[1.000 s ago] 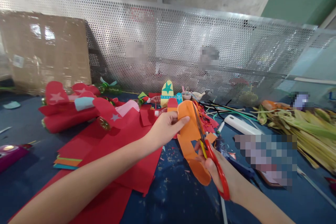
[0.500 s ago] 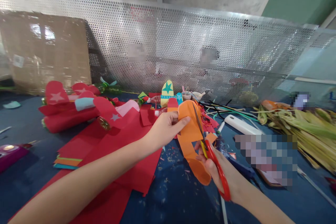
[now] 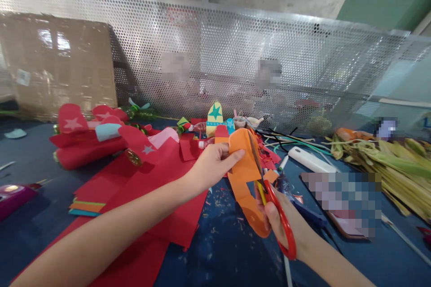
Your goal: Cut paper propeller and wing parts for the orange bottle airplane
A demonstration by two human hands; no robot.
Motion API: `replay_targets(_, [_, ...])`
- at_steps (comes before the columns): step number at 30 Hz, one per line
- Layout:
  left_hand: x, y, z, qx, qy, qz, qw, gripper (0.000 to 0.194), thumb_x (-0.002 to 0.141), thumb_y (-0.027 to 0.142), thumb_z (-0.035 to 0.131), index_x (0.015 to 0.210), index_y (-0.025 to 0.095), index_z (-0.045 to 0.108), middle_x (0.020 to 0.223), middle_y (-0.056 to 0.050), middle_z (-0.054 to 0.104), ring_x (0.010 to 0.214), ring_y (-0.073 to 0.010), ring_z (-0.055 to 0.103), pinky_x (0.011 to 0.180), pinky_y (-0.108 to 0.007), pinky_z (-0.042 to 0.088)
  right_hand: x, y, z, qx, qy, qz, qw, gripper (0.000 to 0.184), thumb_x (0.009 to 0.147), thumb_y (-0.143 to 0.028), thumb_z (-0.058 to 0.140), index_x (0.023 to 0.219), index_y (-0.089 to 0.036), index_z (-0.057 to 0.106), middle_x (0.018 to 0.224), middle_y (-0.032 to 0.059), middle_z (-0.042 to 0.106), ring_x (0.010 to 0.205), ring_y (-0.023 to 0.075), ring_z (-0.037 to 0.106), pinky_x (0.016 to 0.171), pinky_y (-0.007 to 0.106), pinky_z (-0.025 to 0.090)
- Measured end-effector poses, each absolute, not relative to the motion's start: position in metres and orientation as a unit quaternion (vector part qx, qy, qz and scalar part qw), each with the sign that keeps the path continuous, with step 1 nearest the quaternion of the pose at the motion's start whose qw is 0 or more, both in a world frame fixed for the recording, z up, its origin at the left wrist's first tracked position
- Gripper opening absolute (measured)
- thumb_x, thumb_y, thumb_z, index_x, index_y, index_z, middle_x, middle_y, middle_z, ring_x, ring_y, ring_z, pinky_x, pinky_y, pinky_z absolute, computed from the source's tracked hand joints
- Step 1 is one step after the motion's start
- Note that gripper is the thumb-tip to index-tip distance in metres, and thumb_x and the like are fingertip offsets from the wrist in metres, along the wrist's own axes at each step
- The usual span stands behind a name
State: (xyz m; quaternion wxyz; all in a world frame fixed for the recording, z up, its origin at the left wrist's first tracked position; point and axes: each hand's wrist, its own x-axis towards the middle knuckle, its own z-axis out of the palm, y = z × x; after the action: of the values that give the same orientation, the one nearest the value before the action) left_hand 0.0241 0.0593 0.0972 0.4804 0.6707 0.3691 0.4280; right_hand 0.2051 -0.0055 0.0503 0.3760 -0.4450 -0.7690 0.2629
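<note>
My left hand [image 3: 220,163] pinches the upper part of an orange piece of paper [image 3: 245,166] between thumb and fingers. The paper hangs down in a long strip with a rounded lower end. In my right hand [image 3: 281,215] is a pair of scissors [image 3: 281,222] with red and yellow handles, the thumb through the red loop. The scissor blades point up and lie along the right edge of the orange paper. My right fingers are partly hidden behind the handles and the strip.
Red paper sheets [image 3: 134,197] are stacked at left, beside red paper airplanes [image 3: 90,145]. A cardboard box [image 3: 60,67] leans on a perforated metal panel [image 3: 218,45]. On the right are a white-handled tool [image 3: 311,160], a phone-like slab [image 3: 350,226] and dried husks [image 3: 393,161].
The scissors have shifted very slightly, their blades appearing closer together along the paper's right edge. My left hand keeps its hold in nearly the same place.
</note>
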Motion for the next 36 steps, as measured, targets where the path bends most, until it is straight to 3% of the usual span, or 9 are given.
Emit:
replay_targets(6, [0.024, 0.061, 0.095, 0.671, 0.360, 0.426, 0.487, 0.031, 0.082, 0.045, 0.061, 0.076, 0.015, 0.069, 0.079, -0.007, 0.074, 0.073, -0.0199, 0.069, 0.069, -0.030, 0.055, 0.209, -0.002, 0.048, -0.425, -0.776, 0.277, 0.375, 0.057, 0.088, -0.074, 0.021, 0.081, -0.022, 0.044, 0.062, -0.0038, 0.041, 0.045, 0.0127, 0.040, 0.039, 0.026, 0.037])
replay_targets(12, [0.024, 0.062, 0.095, 0.662, 0.354, 0.427, 0.504, 0.031, 0.082, 0.045, 0.062, 0.082, 0.015, 0.070, 0.086, -0.009, 0.075, 0.074, -0.0196, 0.070, 0.071, -0.030, 0.056, 0.210, 0.000, 0.045, -0.427, -0.776, 0.263, 0.382, 0.052, 0.090, -0.070, 0.025, 0.076, -0.023, 0.041, 0.056, -0.0044, 0.040, 0.045, 0.0134, 0.039, 0.040, 0.025, 0.032])
replay_targets(16, [0.024, 0.063, 0.095, 0.659, 0.353, 0.423, 0.512, 0.033, 0.081, 0.046, 0.062, 0.082, 0.014, 0.070, 0.085, -0.009, 0.075, 0.076, -0.0200, 0.070, 0.071, -0.030, 0.056, 0.208, -0.001, 0.046, -0.430, -0.772, 0.250, 0.395, 0.055, 0.087, -0.074, 0.025, 0.072, -0.023, 0.040, 0.053, -0.0050, 0.038, 0.046, 0.0143, 0.040, 0.045, 0.027, 0.035])
replay_targets(20, [0.024, 0.062, 0.095, 0.649, 0.349, 0.423, 0.527, 0.032, 0.081, 0.045, 0.064, 0.083, 0.013, 0.070, 0.088, -0.009, 0.075, 0.080, -0.0205, 0.071, 0.074, -0.031, 0.055, 0.207, -0.002, 0.045, -0.436, -0.767, 0.271, 0.385, 0.055, 0.088, -0.073, 0.025, 0.078, -0.022, 0.041, 0.059, -0.0042, 0.040, 0.045, 0.0131, 0.042, 0.040, 0.025, 0.037])
replay_targets(23, [0.024, 0.062, 0.095, 0.649, 0.335, 0.406, 0.549, 0.030, 0.082, 0.041, 0.063, 0.086, 0.013, 0.070, 0.094, -0.010, 0.075, 0.082, -0.0205, 0.071, 0.079, -0.032, 0.055, 0.210, -0.001, 0.041, -0.432, -0.774, 0.265, 0.380, 0.053, 0.090, -0.070, 0.024, 0.084, -0.021, 0.044, 0.063, -0.0028, 0.043, 0.045, 0.0140, 0.046, 0.042, 0.028, 0.045])
replay_targets(26, [0.025, 0.062, 0.093, 0.652, 0.333, 0.385, 0.562, 0.030, 0.081, 0.042, 0.063, 0.086, 0.013, 0.069, 0.092, -0.009, 0.075, 0.080, -0.0206, 0.071, 0.078, -0.033, 0.055, 0.215, 0.000, 0.033, -0.445, -0.777, 0.249, 0.371, 0.056, 0.091, -0.068, 0.024, 0.095, -0.018, 0.048, 0.074, 0.0051, 0.055, 0.062, 0.0218, 0.059, 0.056, 0.037, 0.055])
replay_targets(30, [0.028, 0.063, 0.089, 0.657, 0.325, 0.371, 0.570, 0.032, 0.079, 0.045, 0.065, 0.084, 0.013, 0.068, 0.087, -0.008, 0.074, 0.078, -0.0201, 0.071, 0.078, -0.032, 0.054, 0.221, -0.002, 0.025, -0.470, -0.762, 0.239, 0.375, 0.058, 0.092, -0.066, 0.029, 0.111, -0.014, 0.046, 0.098, 0.0178, 0.063, 0.090, 0.0321, 0.064, 0.076, 0.047, 0.056])
replay_targets(33, [0.028, 0.063, 0.088, 0.653, 0.315, 0.371, 0.580, 0.033, 0.078, 0.046, 0.065, 0.085, 0.014, 0.068, 0.088, -0.007, 0.074, 0.079, -0.0193, 0.071, 0.078, -0.031, 0.054, 0.218, -0.003, 0.027, -0.467, -0.760, 0.240, 0.383, 0.056, 0.092, -0.065, 0.029, 0.111, -0.016, 0.048, 0.094, 0.0149, 0.064, 0.081, 0.0295, 0.065, 0.075, 0.046, 0.056])
replay_targets(36, [0.028, 0.064, 0.087, 0.650, 0.320, 0.370, 0.581, 0.035, 0.077, 0.047, 0.066, 0.084, 0.013, 0.068, 0.088, -0.008, 0.074, 0.079, -0.0194, 0.071, 0.077, -0.032, 0.054, 0.213, -0.001, 0.033, -0.456, -0.760, 0.235, 0.399, 0.056, 0.092, -0.067, 0.026, 0.100, -0.018, 0.051, 0.082, 0.0103, 0.063, 0.068, 0.0257, 0.064, 0.061, 0.040, 0.056])
